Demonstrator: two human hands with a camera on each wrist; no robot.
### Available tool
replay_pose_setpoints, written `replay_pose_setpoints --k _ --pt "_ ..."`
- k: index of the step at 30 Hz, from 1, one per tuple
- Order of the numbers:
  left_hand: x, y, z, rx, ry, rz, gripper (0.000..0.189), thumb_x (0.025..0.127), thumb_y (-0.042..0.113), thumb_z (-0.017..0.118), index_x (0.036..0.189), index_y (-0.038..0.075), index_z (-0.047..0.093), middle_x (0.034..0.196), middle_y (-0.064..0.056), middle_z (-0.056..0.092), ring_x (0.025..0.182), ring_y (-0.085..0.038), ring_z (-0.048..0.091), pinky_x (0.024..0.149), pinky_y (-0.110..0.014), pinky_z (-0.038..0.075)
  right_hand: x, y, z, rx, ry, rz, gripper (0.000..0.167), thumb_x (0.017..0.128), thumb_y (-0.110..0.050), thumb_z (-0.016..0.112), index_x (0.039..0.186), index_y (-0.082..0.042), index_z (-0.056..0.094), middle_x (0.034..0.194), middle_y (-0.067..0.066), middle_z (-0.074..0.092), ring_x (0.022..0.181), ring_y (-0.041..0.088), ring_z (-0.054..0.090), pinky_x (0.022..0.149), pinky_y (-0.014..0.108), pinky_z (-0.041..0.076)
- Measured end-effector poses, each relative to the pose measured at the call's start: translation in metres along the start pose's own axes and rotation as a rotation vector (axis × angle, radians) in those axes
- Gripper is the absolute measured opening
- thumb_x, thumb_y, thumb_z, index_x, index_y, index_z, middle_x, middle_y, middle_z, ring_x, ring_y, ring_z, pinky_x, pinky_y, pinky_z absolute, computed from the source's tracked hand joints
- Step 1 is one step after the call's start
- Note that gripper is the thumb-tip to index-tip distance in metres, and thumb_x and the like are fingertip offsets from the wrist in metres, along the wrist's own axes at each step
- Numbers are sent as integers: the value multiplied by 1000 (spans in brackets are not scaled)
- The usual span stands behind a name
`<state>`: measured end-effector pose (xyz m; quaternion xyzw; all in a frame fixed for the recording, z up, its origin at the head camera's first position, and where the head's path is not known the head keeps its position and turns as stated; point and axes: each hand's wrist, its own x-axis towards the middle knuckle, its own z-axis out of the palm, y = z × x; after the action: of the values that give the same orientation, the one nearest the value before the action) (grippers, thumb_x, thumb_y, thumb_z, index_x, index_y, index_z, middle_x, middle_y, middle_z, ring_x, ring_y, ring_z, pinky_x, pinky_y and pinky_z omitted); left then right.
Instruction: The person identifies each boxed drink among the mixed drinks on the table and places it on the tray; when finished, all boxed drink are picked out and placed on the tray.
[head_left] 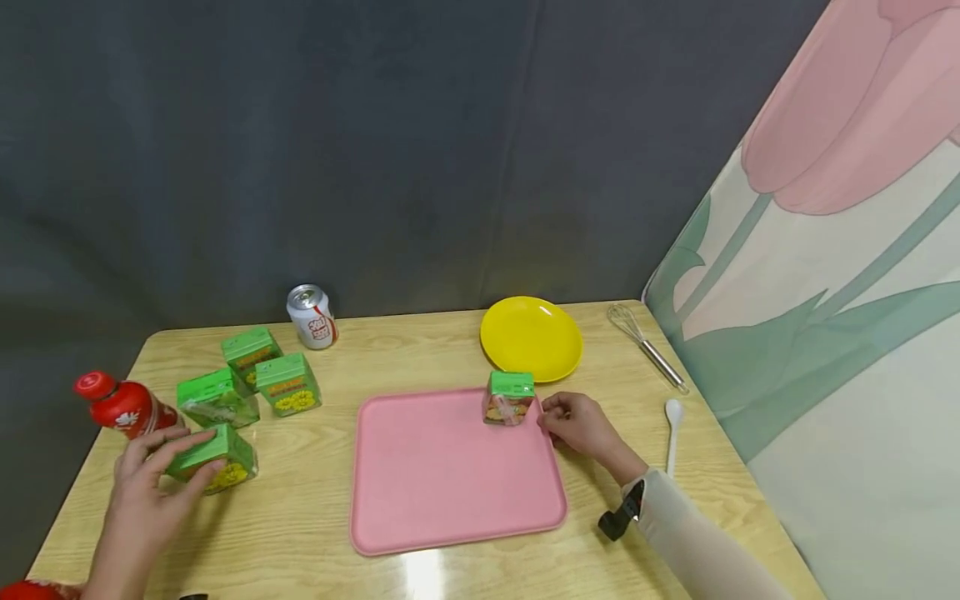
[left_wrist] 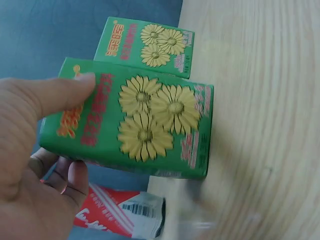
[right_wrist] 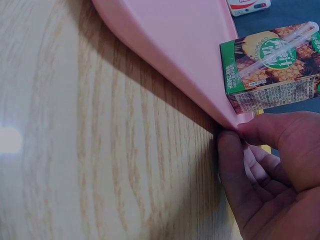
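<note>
My left hand (head_left: 146, 492) grips a green drink carton (head_left: 238, 457) printed with yellow chrysanthemums. In the left wrist view the thumb lies on the printed face of this carton (left_wrist: 150, 120), with fingers curled behind it; whether its base touches the table I cannot tell. My right hand (head_left: 583, 427) pinches the right rim of the pink tray (head_left: 457, 483) near its far corner, thumb on top in the right wrist view. A carton with pineapple pictures and a straw (right_wrist: 272, 62) stands upright at that corner of the tray.
Other green cartons (head_left: 288, 385) stand at the left, near a red bottle (head_left: 131, 408). Behind them is a silver-white can (head_left: 312, 318). A yellow plate (head_left: 531, 337) sits beyond the tray. A whisk (head_left: 651, 350) and a white spoon (head_left: 673, 429) lie along the right.
</note>
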<state>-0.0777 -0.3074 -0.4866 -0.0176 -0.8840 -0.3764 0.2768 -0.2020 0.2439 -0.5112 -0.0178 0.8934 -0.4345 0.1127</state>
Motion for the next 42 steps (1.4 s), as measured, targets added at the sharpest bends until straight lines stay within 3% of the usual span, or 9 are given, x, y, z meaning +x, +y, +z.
replay_pose_setpoints --k 3,11,18,24,33,37,42 --pt "-1 3 4 0 9 -3 51 61 -16 89 108 1 76 116 -13 53 117 5 30 96 -27 23 1 0 2 -11 4 11 19 92 -10 73 109 -1 71 81 4 66 64 17 62 57 30 53" --pt "-3 0 3 -108 -91 -9 51 69 -15 87 114 5 76 126 -7 55 120 0 41 92 -8 29 -2 -1 3 22 -11 4 19 92 -9 73 108 2 71 81 5 68 64 18 65 56 29 55" --pt "-2 -8 2 -199 -163 11 42 72 -18 82 109 3 77 130 -8 56 122 -1 46 92 -8 34 -3 -2 3 16 -5 2 19 92 -8 73 108 2 70 81 5 67 64 18 64 57 30 54" --pt "-3 -11 0 -169 -159 -43 36 76 -13 83 107 5 78 127 1 58 116 4 50 89 -5 37 -3 -4 3 4 -6 7 20 92 -9 73 109 1 71 82 4 67 65 18 64 58 29 54" --pt "0 -8 4 -122 -104 -94 31 74 -4 89 101 8 80 119 1 63 112 4 50 88 -7 34 -2 -7 1 0 -1 13 20 92 -9 73 110 0 70 82 4 66 66 18 63 58 30 54" --pt "5 0 7 -128 -116 -59 31 74 -4 89 100 10 81 118 1 64 111 2 49 87 -7 35 -2 -7 1 -5 -1 16 20 92 -10 73 110 0 71 82 4 66 65 17 63 58 29 54" --pt "16 12 17 -193 -133 46 35 70 -12 88 97 10 81 117 -9 64 111 -3 52 91 -11 35 -3 -5 0 -12 0 6 19 93 -9 73 109 1 70 82 4 67 65 18 63 57 28 53"
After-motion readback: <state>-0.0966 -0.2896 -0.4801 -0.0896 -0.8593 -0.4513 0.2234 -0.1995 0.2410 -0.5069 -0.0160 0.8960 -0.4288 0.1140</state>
